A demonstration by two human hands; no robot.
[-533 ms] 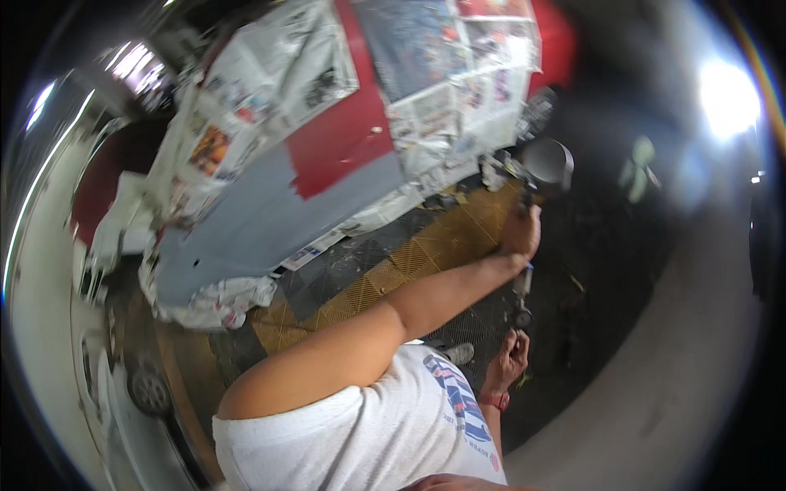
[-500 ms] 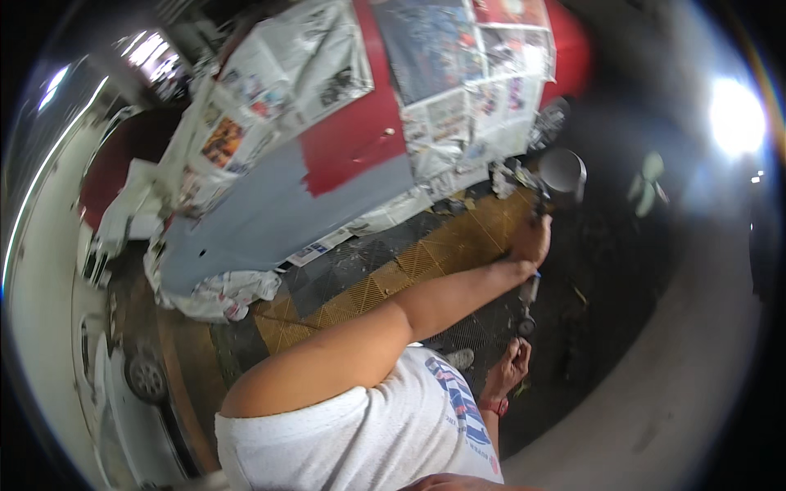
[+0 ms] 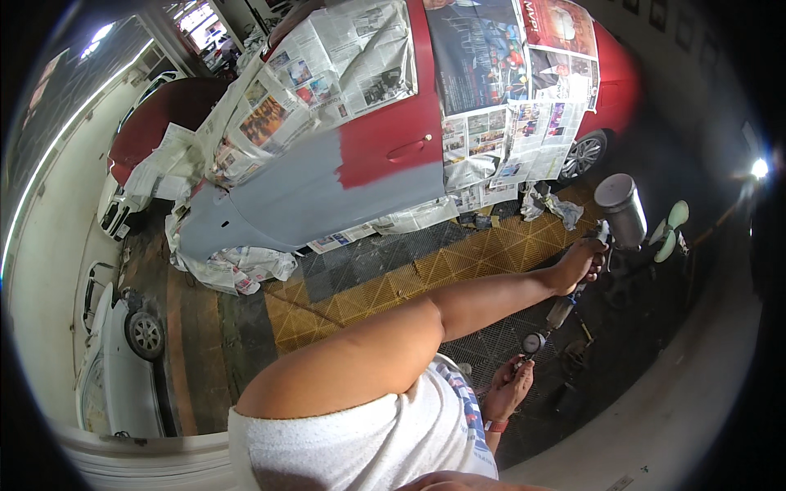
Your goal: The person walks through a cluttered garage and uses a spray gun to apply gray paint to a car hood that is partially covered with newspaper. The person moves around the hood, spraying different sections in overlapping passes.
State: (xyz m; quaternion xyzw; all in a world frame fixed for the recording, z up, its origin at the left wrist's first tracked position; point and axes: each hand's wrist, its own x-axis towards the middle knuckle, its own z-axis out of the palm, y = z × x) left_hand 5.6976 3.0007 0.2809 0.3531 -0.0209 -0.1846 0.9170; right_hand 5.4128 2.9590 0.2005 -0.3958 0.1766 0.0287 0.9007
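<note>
My left arm reaches across to the right, and my left hand is closed around the handle of a spray gun. A metal paint cup sits tilted on the gun. Below the handle hangs a clear cylindrical fitting, joined to a round pressure gauge. My right hand, with a red band at its wrist, pinches the fitting just under that gauge. Left of the gun stands a red car with a grey-coated lower side. The gun is apart from the car.
Newspaper sheets cover the car's windows and rear side. Crumpled paper lies by the rear wheel. A pale-bladed fan stands on the right, near a bright lamp. Yellow and black floor tiles run alongside; a silver car is lower left.
The view has shifted and become sharper. My left hand and the spray gun appear further right, and the cup is now seen from its side. Both hands keep their holds.
</note>
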